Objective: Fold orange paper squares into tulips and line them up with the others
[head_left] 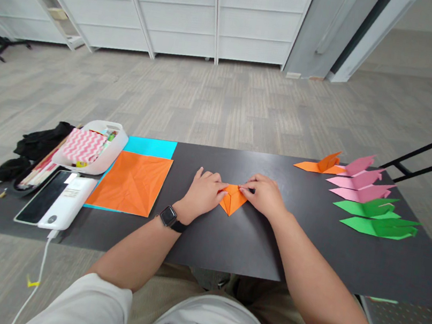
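A small folded orange paper (231, 201) lies on the dark table in front of me, its point facing my body and crease lines running down it. My left hand (205, 193), with a black watch on the wrist, pinches its upper left edge between thumb and index finger. The other fingers of that hand rest on the table. On the upper right corner, my right hand (263, 193) is closed, thumb and fingertips gripping the paper. Both hands cover the paper's side corners.
Left of my hands lie orange paper sheets (131, 184) over blue sheets (151, 147). Beyond them are a white basket (117, 150), a phone (43, 198), a white power bank (67, 202) with a cable, and black cloth (42, 144). Folded paper birds (361, 194) line the right side.
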{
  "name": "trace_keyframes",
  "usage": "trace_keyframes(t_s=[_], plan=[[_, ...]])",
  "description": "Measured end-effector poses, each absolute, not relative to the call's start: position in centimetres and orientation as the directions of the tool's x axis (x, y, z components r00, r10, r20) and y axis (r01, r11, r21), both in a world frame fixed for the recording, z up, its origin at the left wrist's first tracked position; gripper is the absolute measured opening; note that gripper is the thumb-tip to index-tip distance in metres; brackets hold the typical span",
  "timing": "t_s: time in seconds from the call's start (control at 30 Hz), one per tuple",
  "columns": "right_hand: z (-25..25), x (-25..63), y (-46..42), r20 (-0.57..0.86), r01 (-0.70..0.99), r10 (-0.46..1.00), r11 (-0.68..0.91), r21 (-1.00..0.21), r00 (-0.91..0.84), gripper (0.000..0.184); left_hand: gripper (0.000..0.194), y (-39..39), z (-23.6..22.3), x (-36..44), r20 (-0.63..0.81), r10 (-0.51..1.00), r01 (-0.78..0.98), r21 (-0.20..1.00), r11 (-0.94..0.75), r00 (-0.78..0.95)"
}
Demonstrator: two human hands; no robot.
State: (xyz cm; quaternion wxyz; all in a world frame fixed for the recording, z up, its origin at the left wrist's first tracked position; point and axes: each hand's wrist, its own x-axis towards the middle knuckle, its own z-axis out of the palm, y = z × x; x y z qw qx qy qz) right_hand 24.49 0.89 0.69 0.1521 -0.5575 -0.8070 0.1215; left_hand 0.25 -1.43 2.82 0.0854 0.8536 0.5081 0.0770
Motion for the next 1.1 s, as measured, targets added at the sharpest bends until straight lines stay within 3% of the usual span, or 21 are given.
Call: trace_keyframes(t_s=[0.3,0.53,0.7,0.9,1.1], plan=[[0.6,24.7,0.8,0.125,0.860,0.937,0.349,-0.371,-0.327,0.015,0.032,-1.8,2.9,0.4,0.039,0.884,0.857,0.227,-0.463,0.467],[0.3,24.9,1.0,0.150,0.830,0.918,0.396,-0.392,-0.367,0.011,0.030,-1.1,2.2,0.0,0.080,0.879,0.835,0.281,-0.473,0.470],[-0.3,25.0,1.4,0.180,0.820,0.914,0.406,-0.404,-0.364,0.008,0.039,-0.7,2.0,-0.2,0.095,0.884,0.816,0.348,-0.461,0.459],[-0.6,24.9,1.8,0.196,0.808,0.912,0.411,-0.422,-0.361,0.012,0.028,-0.3,1.8,-0.3,0.099,0.898,0.818,0.379,-0.433,0.429],[-0.4,24.3,1.8,0.197,0.818,0.922,0.387,-0.426,-0.334,0.014,0.020,-0.4,1.9,-0.3,0.134,0.881,0.815,0.338,-0.471,0.454]])
